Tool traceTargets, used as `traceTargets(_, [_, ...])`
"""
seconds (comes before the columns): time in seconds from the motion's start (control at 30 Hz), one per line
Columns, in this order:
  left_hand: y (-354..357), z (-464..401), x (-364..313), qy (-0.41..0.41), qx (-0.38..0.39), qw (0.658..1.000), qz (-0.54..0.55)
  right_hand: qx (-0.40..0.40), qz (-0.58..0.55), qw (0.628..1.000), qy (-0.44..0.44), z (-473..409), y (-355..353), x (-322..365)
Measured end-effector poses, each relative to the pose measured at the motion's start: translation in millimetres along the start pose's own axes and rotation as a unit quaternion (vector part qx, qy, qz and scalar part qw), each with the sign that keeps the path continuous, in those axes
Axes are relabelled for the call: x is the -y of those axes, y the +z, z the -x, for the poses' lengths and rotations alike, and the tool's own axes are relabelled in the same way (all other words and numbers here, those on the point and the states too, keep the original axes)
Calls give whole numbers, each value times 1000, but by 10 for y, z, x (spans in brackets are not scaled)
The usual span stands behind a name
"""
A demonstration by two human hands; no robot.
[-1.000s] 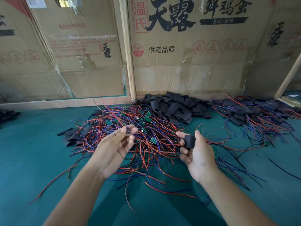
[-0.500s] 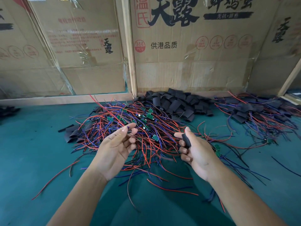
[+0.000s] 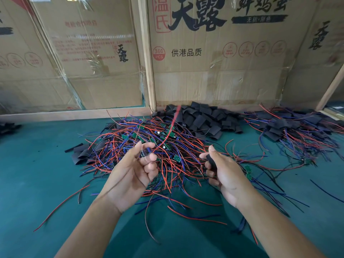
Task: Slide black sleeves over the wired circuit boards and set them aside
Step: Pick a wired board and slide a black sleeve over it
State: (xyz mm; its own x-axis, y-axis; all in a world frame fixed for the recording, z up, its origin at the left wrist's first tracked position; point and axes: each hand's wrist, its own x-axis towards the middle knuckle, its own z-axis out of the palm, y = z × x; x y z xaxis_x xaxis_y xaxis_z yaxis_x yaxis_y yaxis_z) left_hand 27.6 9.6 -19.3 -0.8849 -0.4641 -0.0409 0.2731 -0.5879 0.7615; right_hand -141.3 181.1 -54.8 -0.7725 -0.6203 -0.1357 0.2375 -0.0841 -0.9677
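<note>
Above the near middle of the green surface [image 3: 37, 164], the left hand [image 3: 130, 175] pinches a small wired circuit board [image 3: 146, 152] between thumb and fingertips, its red wire [image 3: 171, 127] streaking blurred up and away toward the far edge. Right hand [image 3: 226, 174] pinches a black sleeve [image 3: 211, 161], long axis running away and slightly left, over the wire heap [image 3: 158, 151].

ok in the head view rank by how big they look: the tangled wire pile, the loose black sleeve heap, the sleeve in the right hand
1. tangled wire pile
2. loose black sleeve heap, though it lies farther off
3. sleeve held in the right hand, smallest despite being nearest
</note>
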Motion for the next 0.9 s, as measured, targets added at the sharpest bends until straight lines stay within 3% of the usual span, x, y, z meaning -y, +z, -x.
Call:
traceTargets(0.1, [-34,25,-46,-17,45,997,56,5,7,1000,-1,1,3,3])
traceTargets(0.27, [-65,49,-56,5,88,995,45,18,27,999,-7,12,0,12])
traceTargets(0.53, [-35,38,-33,43,73,996,-9,19,23,999,26,-3,-7,-20])
traceTargets(0.73, [22,77,21,44,51,989,-130,-103,-31,994,-4,-69,-90,82])
traceTargets(0.9, [153,80,132,40,4,987,-157,-167,-84,981,-46,-99,-219,207])
